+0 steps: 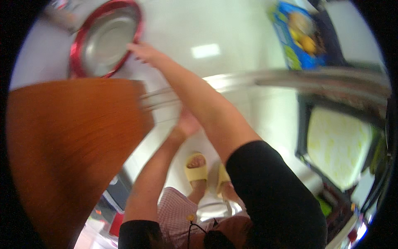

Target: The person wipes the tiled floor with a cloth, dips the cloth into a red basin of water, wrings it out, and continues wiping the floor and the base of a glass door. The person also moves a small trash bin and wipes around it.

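My right hand [143, 53] reaches to the upper left, its fingertips at the rim of a round metal basin [109, 42] with a red outer edge. Blur hides whether the fingers grip the rim or only touch it. Lower down, my left hand [189, 122] is partly hidden behind my right forearm; its fingers cannot be made out. Between the forearms and my body, yellow slide sandals [196, 173] are on my feet on the pale floor.
A brown wooden tabletop [74, 133] fills the left side, close to the basin and my left forearm. A blue printed package [287, 37] lies at the upper right. Below it stands a dark-framed seat with a pale patterned cushion [337, 146]. A blurred rail-like edge [311, 81] crosses the right side.
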Tool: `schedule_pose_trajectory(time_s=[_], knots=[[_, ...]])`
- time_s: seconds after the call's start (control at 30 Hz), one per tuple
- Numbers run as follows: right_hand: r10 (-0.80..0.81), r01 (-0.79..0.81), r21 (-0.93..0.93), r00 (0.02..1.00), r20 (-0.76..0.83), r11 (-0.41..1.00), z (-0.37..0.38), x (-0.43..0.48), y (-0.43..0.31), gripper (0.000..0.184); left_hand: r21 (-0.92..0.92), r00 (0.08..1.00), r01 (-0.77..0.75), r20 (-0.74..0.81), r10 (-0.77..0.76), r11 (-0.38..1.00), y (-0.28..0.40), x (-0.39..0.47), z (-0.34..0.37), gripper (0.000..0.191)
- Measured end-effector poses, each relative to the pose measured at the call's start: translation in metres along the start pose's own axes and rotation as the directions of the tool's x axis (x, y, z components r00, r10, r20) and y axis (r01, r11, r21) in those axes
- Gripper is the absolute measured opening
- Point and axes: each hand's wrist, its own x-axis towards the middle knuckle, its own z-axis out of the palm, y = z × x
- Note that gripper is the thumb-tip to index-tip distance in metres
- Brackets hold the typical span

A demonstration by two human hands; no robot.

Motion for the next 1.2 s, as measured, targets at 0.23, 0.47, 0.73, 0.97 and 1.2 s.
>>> schedule_pose_trajectory(time_s=[0.23,0.47,0.73,0.97,1.2], knots=[[-0.599,0.402,-0.739,0.801,-0.002,0.541,-0.069,-0.178,0.003,0.029,0.438,0.969,-0.022,0.232,-0.089,0.899,-0.013,0.006,-0.004,0.055],[-0.142,-0.245,-0.656,0.867,-0.479,0.714,-0.125,-0.530,0.144,0.032,0.307,0.843,-0.029,0.519,-0.142,0.951,-0.003,0.017,-0.043,0.041],[-0.117,-0.681,-0.354,0.369,-0.922,0.641,-0.114,-0.714,0.311,0.047,-0.454,0.953,0.219,0.290,-0.089,0.864,0.068,-0.080,-0.066,0.030],[-0.055,-0.863,-0.368,0.373,-0.926,0.346,-0.147,-0.657,0.343,0.046,-0.764,0.897,0.425,0.285,-0.337,0.485,0.088,-0.129,-0.041,0.027],[0.089,-0.629,0.106,-0.058,-0.994,0.770,-0.147,-0.610,0.287,0.044,-0.804,0.848,0.431,0.205,-0.488,0.410,0.082,-0.122,-0.047,0.030]])
